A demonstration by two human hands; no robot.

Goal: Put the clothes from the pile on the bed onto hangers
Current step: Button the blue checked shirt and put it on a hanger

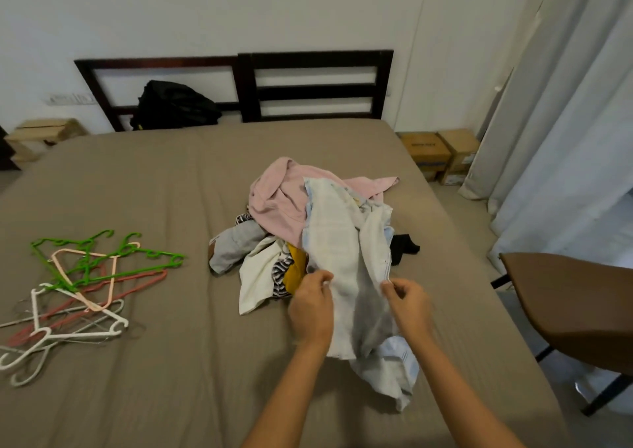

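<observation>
Pinching the pale shirt with left hand and right hand, we risked dragging the pile along — its far end lay tangled there.

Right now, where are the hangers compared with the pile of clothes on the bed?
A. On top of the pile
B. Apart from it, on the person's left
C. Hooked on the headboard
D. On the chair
B: the hangers lie in a loose heap on the bed, apart from the clothes pile and on the person's left.
</observation>
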